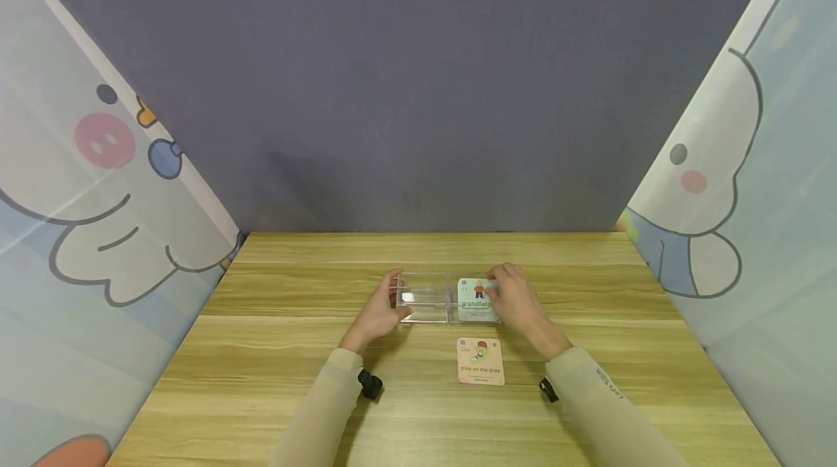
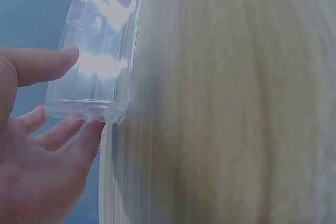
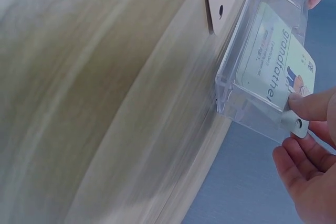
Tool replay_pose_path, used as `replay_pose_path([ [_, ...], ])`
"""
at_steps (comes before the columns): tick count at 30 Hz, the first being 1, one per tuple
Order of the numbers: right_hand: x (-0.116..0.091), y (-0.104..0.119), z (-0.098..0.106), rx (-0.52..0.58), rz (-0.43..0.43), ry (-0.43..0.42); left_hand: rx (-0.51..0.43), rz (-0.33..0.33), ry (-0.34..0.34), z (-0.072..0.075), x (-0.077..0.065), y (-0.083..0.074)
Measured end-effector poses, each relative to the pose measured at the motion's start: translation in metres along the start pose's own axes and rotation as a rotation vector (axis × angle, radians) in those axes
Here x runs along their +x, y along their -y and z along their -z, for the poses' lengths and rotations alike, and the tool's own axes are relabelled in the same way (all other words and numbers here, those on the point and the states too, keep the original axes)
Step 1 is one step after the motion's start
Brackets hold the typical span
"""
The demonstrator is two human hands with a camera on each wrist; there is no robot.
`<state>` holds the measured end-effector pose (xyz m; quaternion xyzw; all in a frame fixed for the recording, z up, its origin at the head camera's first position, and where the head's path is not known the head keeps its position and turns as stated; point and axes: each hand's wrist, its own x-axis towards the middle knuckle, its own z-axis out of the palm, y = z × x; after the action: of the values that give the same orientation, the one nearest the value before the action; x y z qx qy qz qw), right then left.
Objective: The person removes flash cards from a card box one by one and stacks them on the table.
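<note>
A clear plastic box with two compartments lies on the table. My left hand grips its left end, the thumb along the front side and the fingertips at the end wall. In the right compartment sits a pale green flash card printed "grandfather", tilted with one corner sticking up past the rim. That corner is pinched between thumb and fingers of my right hand. Nearer to me, a cream card reading "play on the slide" lies face up, apart from the box. The left compartment shows no card.
The wood-grain table ends at a dark grey panel behind the box. Printed cartoon curtains hang along both sides. Each wrist carries a small black camera or strap.
</note>
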<state>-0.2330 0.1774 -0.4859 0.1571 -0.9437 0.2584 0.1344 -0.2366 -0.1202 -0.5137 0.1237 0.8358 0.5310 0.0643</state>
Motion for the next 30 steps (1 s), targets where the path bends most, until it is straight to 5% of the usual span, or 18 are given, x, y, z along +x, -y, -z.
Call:
replay_pose_path([
  [30, 0.0008, 0.006, 0.0062, 0.127, -0.068, -0.063, 0.011, 0.014, -0.009, -0.0001, 0.0005, 0.0011],
])
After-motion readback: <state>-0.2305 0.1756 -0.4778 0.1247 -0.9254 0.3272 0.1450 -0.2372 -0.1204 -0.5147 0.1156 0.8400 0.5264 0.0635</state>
